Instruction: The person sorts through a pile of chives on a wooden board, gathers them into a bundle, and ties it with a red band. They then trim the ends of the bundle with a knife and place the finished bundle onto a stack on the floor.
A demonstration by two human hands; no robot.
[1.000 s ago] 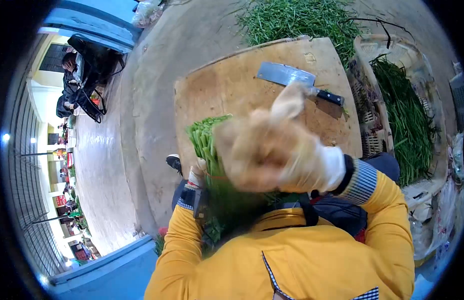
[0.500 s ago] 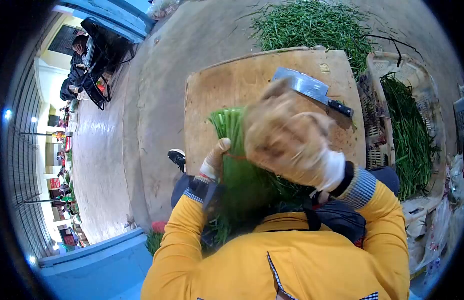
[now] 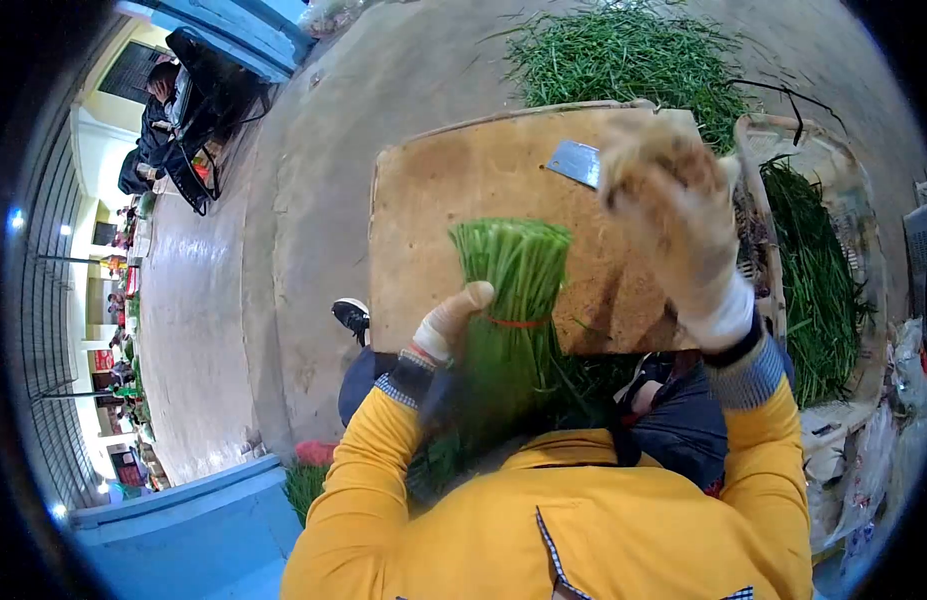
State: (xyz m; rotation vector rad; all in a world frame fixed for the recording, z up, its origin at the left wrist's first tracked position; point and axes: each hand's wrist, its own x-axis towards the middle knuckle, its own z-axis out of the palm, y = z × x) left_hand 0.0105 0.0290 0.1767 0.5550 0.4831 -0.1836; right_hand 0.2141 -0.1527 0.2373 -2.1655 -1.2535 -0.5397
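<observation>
A bunch of green chives [image 3: 511,265] stands upright at the near edge of the wooden board, its cut ends level on top and a red band [image 3: 516,323] around it. My left hand [image 3: 455,318], in a pale glove, is wrapped round the bunch from the left, thumb on its side. My gloved right hand [image 3: 678,205] is raised over the board's right side, apart from the bunch; motion smears its fingers. Below it a cleaver [image 3: 575,163] lies on the board, its handle hidden behind that hand.
The board [image 3: 423,220] fills the middle before me. At the right stands a plastic crate [image 3: 851,165] of long green leaves [image 3: 813,270]. A heap of green trimmings [image 3: 623,55] covers the floor beyond the board. A person [image 3: 163,95] sits in a chair at far left.
My right hand has moved from beside the bunch up and to the right, now covering the cleaver's handle. My left hand and the bunch have shifted slightly right, and the cut ends show fully.
</observation>
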